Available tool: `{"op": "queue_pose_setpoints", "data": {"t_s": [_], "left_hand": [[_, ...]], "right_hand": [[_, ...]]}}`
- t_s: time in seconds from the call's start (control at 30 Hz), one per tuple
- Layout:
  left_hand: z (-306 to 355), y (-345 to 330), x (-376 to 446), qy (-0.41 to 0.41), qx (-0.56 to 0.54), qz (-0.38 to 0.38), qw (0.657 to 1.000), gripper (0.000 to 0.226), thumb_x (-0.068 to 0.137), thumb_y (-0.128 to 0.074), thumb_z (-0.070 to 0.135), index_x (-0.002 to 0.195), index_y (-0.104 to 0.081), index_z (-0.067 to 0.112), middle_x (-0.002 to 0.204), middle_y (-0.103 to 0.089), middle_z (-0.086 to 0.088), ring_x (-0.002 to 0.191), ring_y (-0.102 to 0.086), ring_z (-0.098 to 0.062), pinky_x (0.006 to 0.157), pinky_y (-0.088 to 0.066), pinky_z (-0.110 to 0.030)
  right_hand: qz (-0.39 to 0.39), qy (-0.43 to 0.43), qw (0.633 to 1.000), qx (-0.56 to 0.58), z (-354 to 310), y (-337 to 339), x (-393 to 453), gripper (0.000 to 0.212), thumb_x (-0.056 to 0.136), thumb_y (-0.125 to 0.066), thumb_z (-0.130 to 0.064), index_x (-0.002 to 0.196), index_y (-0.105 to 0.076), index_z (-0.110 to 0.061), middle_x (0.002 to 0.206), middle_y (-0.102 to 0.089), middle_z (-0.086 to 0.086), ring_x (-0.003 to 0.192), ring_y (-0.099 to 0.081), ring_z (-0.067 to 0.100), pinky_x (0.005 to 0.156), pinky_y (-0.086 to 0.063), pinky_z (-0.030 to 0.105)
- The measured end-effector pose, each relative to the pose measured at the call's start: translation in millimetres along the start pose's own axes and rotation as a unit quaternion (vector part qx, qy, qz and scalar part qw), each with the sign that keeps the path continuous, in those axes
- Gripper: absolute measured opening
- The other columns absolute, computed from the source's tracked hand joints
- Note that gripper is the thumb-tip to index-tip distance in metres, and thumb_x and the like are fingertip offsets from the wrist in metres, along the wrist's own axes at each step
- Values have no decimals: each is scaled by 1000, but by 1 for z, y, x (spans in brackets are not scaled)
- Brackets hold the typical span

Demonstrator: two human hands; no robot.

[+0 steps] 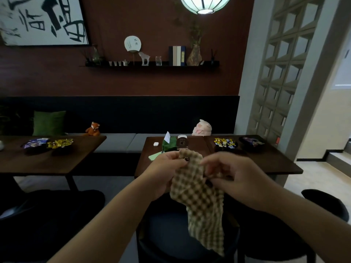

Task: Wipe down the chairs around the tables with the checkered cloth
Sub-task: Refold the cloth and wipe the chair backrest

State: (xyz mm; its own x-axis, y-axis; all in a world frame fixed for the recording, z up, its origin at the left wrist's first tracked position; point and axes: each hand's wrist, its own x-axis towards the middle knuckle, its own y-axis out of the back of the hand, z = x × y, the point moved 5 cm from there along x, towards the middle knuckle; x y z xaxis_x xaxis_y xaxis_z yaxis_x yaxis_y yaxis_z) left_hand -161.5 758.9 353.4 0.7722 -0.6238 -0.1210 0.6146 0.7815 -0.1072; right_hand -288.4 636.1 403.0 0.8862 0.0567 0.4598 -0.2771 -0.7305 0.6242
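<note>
Both my hands hold the checkered cloth up in front of me, above a dark round chair. My left hand pinches the cloth's top edge. My right hand grips its right side with curled fingers. The brown-and-cream cloth hangs down between them, its lower end dangling over the chair seat. Another dark chair stands at the right, and one more at the left, dim and hard to make out.
A dark wooden table lies just beyond my hands, bearing candy bowls, a green pouch and a small white case. A second table with snacks is at the left. A long bench with plush toys runs along the wall.
</note>
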Motion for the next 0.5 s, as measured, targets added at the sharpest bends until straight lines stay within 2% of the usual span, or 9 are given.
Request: {"op": "queue_pose_setpoints", "data": {"t_s": [0.13, 0.2, 0.27, 0.4, 0.5], "left_hand": [[13, -8, -13, -35, 87, -74, 993, 15, 86, -64, 20, 96, -75, 17, 100, -74, -8, 91, -68, -19, 83, -54, -33], [16, -11, -17, -31, 120, -90, 988, 17, 91, -60, 16, 95, -75, 21, 102, -74, -7, 95, -66, -18, 93, -50, -37], [17, -12, -19, -15, 124, -105, 987, 25, 98, -51, 11, 101, -75, 20, 107, -73, -8, 99, -67, -19, 96, -50, -37], [21, -10, -24, 2, 110, -132, 985, 31, 100, -42, 7, 108, -72, 14, 110, -72, -9, 100, -68, -18, 87, -54, -31], [27, -10, -29, -2, 80, -173, 982, 29, 98, -43, 14, 113, -69, 13, 112, -72, -5, 100, -68, -15, 81, -53, -25]], "right_hand": [[28, 7, 1000, 11, -14, 9, 18, 38, 73, -78, -1, 100, -61, -21, 81, -68, -6, 75, -67, 8, 73, -56, 24], [28, 11, 1000, 0, -20, 9, 27, 36, 72, -80, -4, 98, -61, -20, 79, -70, -6, 73, -68, 6, 73, -56, 22], [24, 10, 1000, -3, -23, 9, 34, 33, 72, -79, -4, 97, -63, -19, 77, -69, -3, 72, -67, 4, 72, -55, 18], [11, 7, 999, -33, -23, 7, 43, 33, 71, -80, -4, 98, -63, -15, 77, -66, 0, 70, -64, 7, 69, -53, 16], [14, -5, 998, -59, -18, 5, 47, 38, 71, -82, -9, 103, -63, -15, 80, -64, -1, 71, -63, 9, 69, -51, 17]]}}
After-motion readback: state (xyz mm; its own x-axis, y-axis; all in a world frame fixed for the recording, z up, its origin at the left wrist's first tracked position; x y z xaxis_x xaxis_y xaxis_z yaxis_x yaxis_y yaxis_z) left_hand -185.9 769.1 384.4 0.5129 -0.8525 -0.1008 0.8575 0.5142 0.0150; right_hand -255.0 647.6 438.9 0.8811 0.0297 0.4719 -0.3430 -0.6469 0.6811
